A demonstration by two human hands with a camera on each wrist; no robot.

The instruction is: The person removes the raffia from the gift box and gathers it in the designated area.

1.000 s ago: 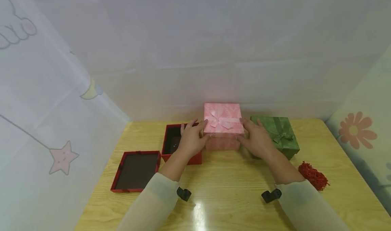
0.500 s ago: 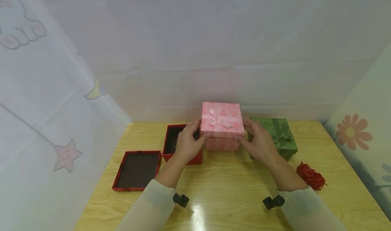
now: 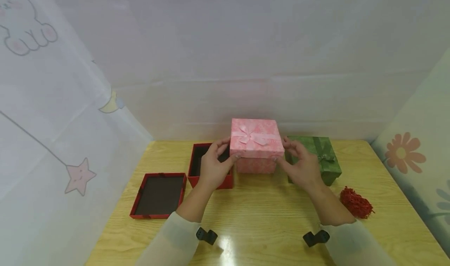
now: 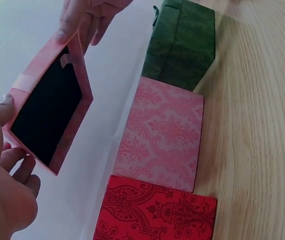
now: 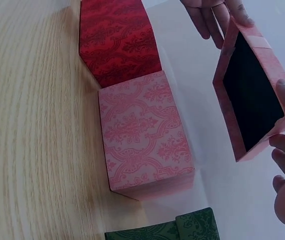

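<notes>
Lifting item: pink lid [image 3: 257, 138], pinched at opposite edges by left hand [image 3: 212, 167] and right hand [image 3: 303, 166], hovering above pink box [image 3: 255, 165] on counter [image 3: 267, 215]; best kept level, raised straight.

A pale wooden table [image 3: 267, 219] catches a bright glare near its front edge; white sheets [image 3: 218, 63] hang behind and left, printed with a star [image 3: 80, 176]; a flower-patterned cloth [image 3: 404, 154] hangs right.

Sheer whitish sleeves [image 3: 175, 238]; blk wrist clips [image 3: 206, 235]
</notes>
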